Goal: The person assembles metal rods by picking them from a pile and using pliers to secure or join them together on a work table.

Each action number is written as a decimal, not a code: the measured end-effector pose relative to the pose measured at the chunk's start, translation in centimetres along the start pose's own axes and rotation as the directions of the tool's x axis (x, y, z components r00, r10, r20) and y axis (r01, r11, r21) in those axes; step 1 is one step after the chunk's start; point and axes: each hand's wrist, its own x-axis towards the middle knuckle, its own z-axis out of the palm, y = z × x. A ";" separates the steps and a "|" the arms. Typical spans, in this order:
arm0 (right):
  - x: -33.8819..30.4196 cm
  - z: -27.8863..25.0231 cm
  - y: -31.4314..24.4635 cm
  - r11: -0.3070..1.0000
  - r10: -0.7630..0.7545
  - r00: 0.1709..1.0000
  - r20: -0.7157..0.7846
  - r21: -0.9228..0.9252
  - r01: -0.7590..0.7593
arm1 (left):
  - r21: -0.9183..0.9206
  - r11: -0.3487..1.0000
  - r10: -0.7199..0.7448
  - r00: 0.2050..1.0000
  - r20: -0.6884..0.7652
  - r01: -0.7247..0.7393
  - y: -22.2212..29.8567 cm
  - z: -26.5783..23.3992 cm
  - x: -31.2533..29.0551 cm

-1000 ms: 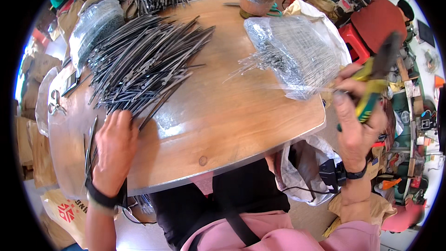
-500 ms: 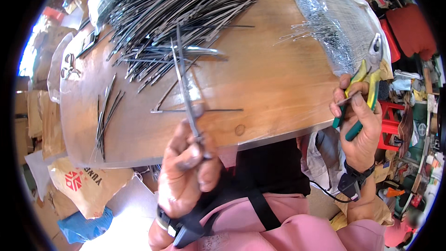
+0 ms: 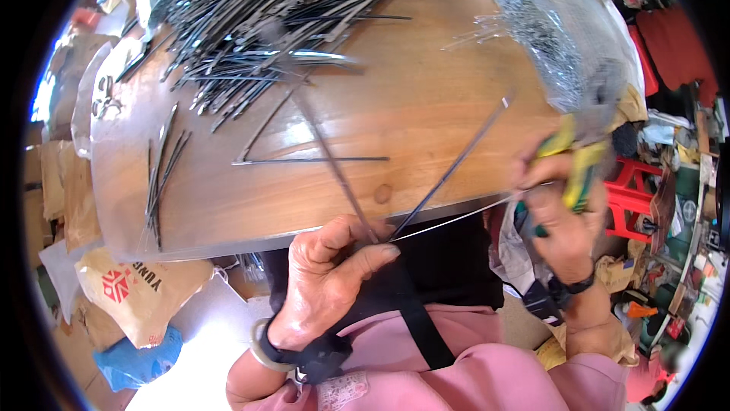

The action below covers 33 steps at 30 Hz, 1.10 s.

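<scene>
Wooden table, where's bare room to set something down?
Bare tabletop lies between the dark strip pile and the plastic-wrapped wires, and front left, between the small strip bundle and the V of strips. Back left is crowded; held strips cross above the front middle.

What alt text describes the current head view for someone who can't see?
A person's left hand pinches thin, dark material forming a V near a wooden table; a thin wire stretches from there to the blurred right hand, which also holds yellow-and-green pliers. A heap of dark strips lies on the table.
</scene>
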 end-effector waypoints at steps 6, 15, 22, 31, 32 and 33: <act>-0.6 1.9 1.4 0.957 0.229 0.969 0.096 0.162 -0.242 | 0.044 0.982 -0.188 0.955 0.229 0.182 0.8 -0.4 1.3; 0.0 0.4 0.5 0.984 0.127 0.934 0.333 -0.160 -0.077 | -0.022 0.967 -0.239 0.929 0.283 0.255 0.5 -0.8 1.2; 0.2 0.8 -1.5 0.885 -0.016 0.939 0.344 -0.433 0.174 | 0.021 0.951 -0.300 0.907 0.295 0.307 1.0 -0.8 1.0; 2.4 0.5 0.2 0.700 -0.193 0.831 0.522 -0.520 0.490 | 0.096 0.943 -0.333 0.901 0.279 0.319 1.0 -0.3 0.6; 2.3 0.5 0.3 0.700 -0.185 0.831 0.524 -0.523 0.486 | 0.115 0.942 -0.336 0.899 0.279 0.317 1.1 -0.3 0.6; 2.1 0.5 0.5 0.701 -0.176 0.832 0.527 -0.526 0.482 | 0.134 0.940 -0.340 0.898 0.279 0.314 1.1 -0.3 0.6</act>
